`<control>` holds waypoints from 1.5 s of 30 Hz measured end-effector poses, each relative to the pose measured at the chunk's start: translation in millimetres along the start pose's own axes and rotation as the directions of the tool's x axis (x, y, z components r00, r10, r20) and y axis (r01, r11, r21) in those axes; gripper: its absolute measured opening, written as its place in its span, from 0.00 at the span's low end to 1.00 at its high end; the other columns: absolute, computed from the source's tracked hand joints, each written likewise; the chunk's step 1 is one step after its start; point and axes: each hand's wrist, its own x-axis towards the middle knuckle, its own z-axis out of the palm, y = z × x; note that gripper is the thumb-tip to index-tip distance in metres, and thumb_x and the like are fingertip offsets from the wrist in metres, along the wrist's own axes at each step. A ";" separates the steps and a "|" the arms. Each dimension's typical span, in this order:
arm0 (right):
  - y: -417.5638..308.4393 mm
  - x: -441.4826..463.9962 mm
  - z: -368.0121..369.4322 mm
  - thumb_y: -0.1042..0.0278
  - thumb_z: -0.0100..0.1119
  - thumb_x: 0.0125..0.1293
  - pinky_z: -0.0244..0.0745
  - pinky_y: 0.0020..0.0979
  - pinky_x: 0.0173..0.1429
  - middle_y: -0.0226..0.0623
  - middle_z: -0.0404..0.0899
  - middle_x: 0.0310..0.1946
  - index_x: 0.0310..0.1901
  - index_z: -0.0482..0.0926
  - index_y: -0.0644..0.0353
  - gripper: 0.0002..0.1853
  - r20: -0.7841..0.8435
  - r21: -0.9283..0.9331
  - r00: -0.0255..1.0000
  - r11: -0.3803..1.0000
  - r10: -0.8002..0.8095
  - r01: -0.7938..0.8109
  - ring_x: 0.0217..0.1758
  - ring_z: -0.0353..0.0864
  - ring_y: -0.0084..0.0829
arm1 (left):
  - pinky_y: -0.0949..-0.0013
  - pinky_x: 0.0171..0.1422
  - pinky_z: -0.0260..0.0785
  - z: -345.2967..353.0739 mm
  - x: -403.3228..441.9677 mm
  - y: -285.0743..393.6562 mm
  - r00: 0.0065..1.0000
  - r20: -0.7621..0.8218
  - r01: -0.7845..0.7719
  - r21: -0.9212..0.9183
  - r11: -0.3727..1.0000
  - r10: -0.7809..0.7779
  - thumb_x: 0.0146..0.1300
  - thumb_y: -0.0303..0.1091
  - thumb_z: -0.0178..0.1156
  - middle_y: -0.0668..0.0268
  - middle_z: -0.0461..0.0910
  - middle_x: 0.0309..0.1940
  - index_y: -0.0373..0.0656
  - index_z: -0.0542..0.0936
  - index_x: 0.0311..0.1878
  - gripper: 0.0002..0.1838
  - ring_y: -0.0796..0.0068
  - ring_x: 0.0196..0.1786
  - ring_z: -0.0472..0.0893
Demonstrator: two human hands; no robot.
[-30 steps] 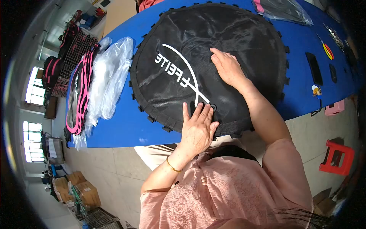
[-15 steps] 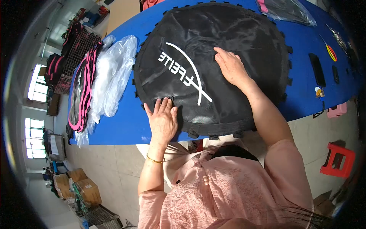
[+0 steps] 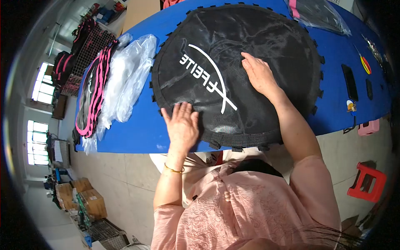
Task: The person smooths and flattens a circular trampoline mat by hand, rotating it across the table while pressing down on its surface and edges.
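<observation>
A round black trampoline mat (image 3: pixel 266 37) lies flat on the blue table (image 3: pixel 137 137). Loops stick out around its edge, and white lettering with a curved line (image 3: pixel 210 77) marks its surface. Palm down, my left hand (image 3: pixel 182 127) rests on the mat's near left part with its fingers spread. My right hand (image 3: pixel 259 76) lies on the mat right of the lettering, fingers stretched out and close together. Neither hand grips anything.
Left of the mat lie clear plastic bags (image 3: pixel 129 79) and a stack of pink-and-black pieces (image 3: pixel 95 96). At the right are a black phone-like slab (image 3: pixel 349 82) and yellow-red snips (image 3: pixel 365 65). A bagged item (image 3: pixel 318 16) sits at the far right; a red stool (image 3: pixel 366 182) stands below.
The view has shifted slightly, so the mat and table sit a little further right. My left hand has slid a short way over the mat; my right hand stays nearly in place.
</observation>
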 end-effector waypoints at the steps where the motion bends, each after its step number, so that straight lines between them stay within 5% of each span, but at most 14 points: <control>1: -0.5 -0.2 0.0 0.52 0.45 0.85 0.68 0.46 0.72 0.50 0.84 0.57 0.70 0.74 0.58 0.24 -0.001 0.002 1.000 1.000 0.004 -0.004 0.64 0.80 0.51 | 0.32 0.86 0.36 0.4 1.4 -8.2 0.999 0.005 0.036 0.029 0.999 -0.036 0.82 0.48 0.46 0.56 0.80 0.69 0.38 0.81 0.67 0.27 0.53 0.76 0.72; 4: 1.5 -0.1 3.0 0.52 0.45 0.85 0.68 0.47 0.72 0.51 0.84 0.57 0.70 0.74 0.58 0.24 -0.025 -0.027 0.999 0.999 -0.020 0.019 0.64 0.79 0.51 | 0.33 0.85 0.40 2.9 1.2 -11.7 0.998 -0.041 0.050 0.080 0.996 -0.047 0.81 0.43 0.50 0.55 0.81 0.68 0.37 0.82 0.65 0.22 0.53 0.76 0.73; 5: 1.8 -0.4 2.7 0.52 0.45 0.85 0.68 0.47 0.72 0.51 0.84 0.57 0.70 0.74 0.58 0.24 -0.025 -0.025 0.999 0.999 -0.020 0.019 0.64 0.79 0.51 | 0.32 0.86 0.36 4.8 0.7 -7.8 0.999 -0.019 0.038 0.067 0.997 -0.037 0.82 0.48 0.46 0.55 0.80 0.69 0.37 0.81 0.67 0.27 0.54 0.76 0.72; 13: -2.4 0.4 -1.8 0.52 0.44 0.85 0.69 0.47 0.72 0.51 0.84 0.58 0.70 0.75 0.58 0.24 0.006 -0.011 1.000 1.000 0.007 -0.007 0.65 0.79 0.52 | 0.32 0.87 0.35 -4.7 -17.1 54.0 0.985 -0.041 -0.172 -0.118 0.978 0.168 0.81 0.47 0.48 0.52 0.80 0.67 0.33 0.81 0.65 0.27 0.53 0.75 0.74; 19: -1.7 0.0 0.1 0.52 0.45 0.85 0.69 0.47 0.72 0.51 0.83 0.58 0.70 0.75 0.58 0.24 -0.014 -0.028 1.000 1.000 0.001 -0.001 0.65 0.79 0.52 | 0.33 0.87 0.37 7.1 7.2 -14.3 0.996 -0.010 0.092 0.070 0.993 -0.092 0.82 0.48 0.46 0.54 0.79 0.69 0.36 0.80 0.67 0.27 0.54 0.76 0.73; 30: -2.0 0.9 -0.5 0.53 0.46 0.84 0.69 0.47 0.71 0.51 0.83 0.59 0.70 0.75 0.59 0.23 0.004 -0.040 1.000 0.999 0.015 -0.015 0.65 0.79 0.52 | 0.32 0.86 0.37 -4.3 -18.6 36.7 0.997 -0.016 -0.079 -0.087 0.993 0.078 0.81 0.47 0.47 0.53 0.79 0.69 0.34 0.80 0.67 0.27 0.54 0.76 0.73; 34: 1.4 -0.7 1.0 0.55 0.47 0.84 0.69 0.48 0.71 0.51 0.84 0.58 0.69 0.75 0.59 0.22 -0.034 -0.018 0.999 0.999 -0.040 0.040 0.64 0.80 0.51 | 0.32 0.86 0.36 8.0 -8.5 2.3 0.997 0.010 0.080 0.131 0.988 -0.083 0.82 0.47 0.46 0.54 0.79 0.70 0.35 0.79 0.69 0.27 0.54 0.76 0.72; 37: -0.3 -0.7 1.0 0.56 0.48 0.84 0.69 0.47 0.71 0.50 0.84 0.57 0.68 0.76 0.59 0.22 -0.047 -0.018 0.998 0.999 -0.037 0.036 0.64 0.80 0.50 | 0.31 0.85 0.39 6.2 5.4 -17.9 0.985 0.001 0.169 0.126 0.978 -0.171 0.82 0.47 0.45 0.54 0.78 0.70 0.36 0.79 0.68 0.27 0.54 0.76 0.72; 39: -2.8 -0.4 -0.6 0.56 0.48 0.84 0.69 0.47 0.71 0.50 0.84 0.57 0.69 0.76 0.59 0.22 -0.037 -0.028 0.999 0.999 -0.021 0.020 0.64 0.80 0.50 | 0.33 0.85 0.44 8.1 7.9 -17.7 0.988 -0.024 0.157 0.147 0.977 -0.155 0.82 0.44 0.47 0.53 0.80 0.68 0.36 0.81 0.66 0.25 0.54 0.75 0.74; 45: 1.5 0.4 1.2 0.56 0.48 0.84 0.70 0.47 0.70 0.50 0.84 0.56 0.69 0.75 0.59 0.22 -0.027 -0.042 1.000 0.999 -0.012 0.010 0.63 0.80 0.51 | 0.33 0.86 0.37 -0.4 -12.5 29.3 0.998 0.000 -0.058 -0.091 0.994 0.058 0.81 0.46 0.48 0.49 0.78 0.69 0.32 0.78 0.68 0.27 0.52 0.76 0.73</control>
